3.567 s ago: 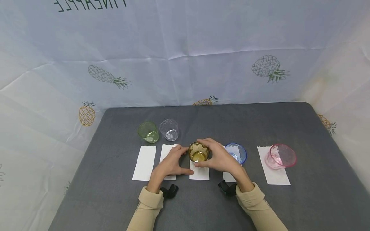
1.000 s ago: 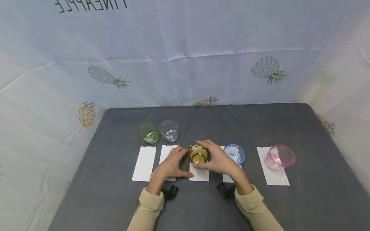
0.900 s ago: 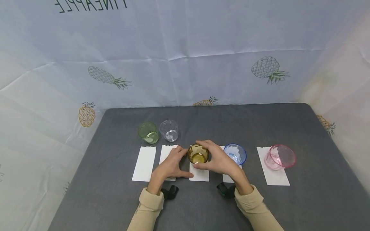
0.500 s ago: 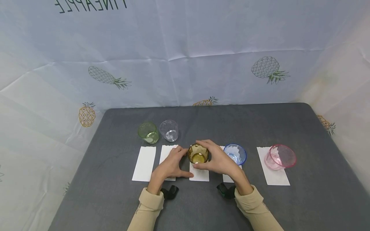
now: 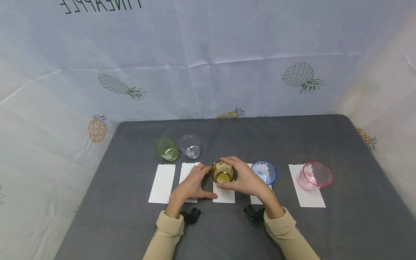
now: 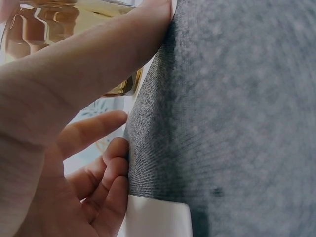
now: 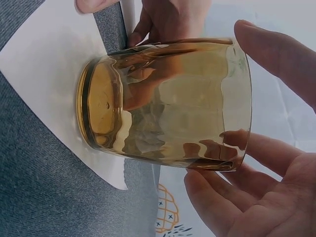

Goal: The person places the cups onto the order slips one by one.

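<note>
On the backdrop sheet point(image 5: 208, 54) behind the desk point(image 5: 227, 231), the top edge carries mirrored dark lettering that reads "PINEAPPLE" backwards, partly cut off by the frame; printed pineapples dot the cloth. No other writing or brand can be read.

The amber glass tumbler point(image 5: 222, 172) is see-through, golden brown, with a thick base and faintly faceted walls that throw warped reflections in the right wrist view point(image 7: 163, 98). It stands upright on the upper end of the middle white paper strip point(image 5: 224, 195), in the row near the front of the desk.

The right hand point(image 5: 247, 179) has its fingers point(image 7: 276, 54) curved round the tumbler's far and right side with the thumb at the near side, holding it. The left hand point(image 5: 191, 184) lies just left of the tumbler, fingers loosely bent over the second paper strip point(image 5: 186, 170); its thumb stretches flat along the desk to the edge of the middle strip. Whether its fingertips touch the glass I cannot tell.

A blue glass point(image 5: 264, 172) sits just right of the right hand on its own strip, a pink glass point(image 5: 315, 176) further right on another strip point(image 5: 308, 196). A green glass point(image 5: 167, 148) and a clear glass point(image 5: 190, 146) stand side by side behind the leftmost paper strip point(image 5: 162, 183), directly on the desk
</note>
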Tool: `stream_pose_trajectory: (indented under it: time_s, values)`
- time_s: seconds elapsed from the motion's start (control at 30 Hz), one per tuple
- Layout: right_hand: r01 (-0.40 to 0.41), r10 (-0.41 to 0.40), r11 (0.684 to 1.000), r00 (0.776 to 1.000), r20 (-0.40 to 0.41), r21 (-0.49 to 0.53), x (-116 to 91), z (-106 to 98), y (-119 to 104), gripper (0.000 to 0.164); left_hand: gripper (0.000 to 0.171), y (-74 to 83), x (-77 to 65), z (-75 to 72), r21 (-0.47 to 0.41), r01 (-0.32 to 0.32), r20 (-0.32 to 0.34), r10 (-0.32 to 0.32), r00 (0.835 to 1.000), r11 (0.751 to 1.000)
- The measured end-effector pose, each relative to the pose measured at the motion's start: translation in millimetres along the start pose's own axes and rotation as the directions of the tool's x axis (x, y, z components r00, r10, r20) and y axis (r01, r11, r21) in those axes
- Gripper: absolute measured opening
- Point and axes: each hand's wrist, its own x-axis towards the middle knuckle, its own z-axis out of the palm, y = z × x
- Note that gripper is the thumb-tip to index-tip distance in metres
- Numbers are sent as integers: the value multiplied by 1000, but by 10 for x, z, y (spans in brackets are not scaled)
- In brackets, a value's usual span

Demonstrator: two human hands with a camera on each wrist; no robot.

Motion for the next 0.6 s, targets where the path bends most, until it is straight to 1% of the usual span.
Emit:
stream_pose_trajectory:
  time_s: [0.6]
  values:
    - [8, -8, 1000, 1000, -3, 4, 2, 1, 11, 80, 89, 2, 1, -4, 2, -6, 1, 6, 1000, 1000]
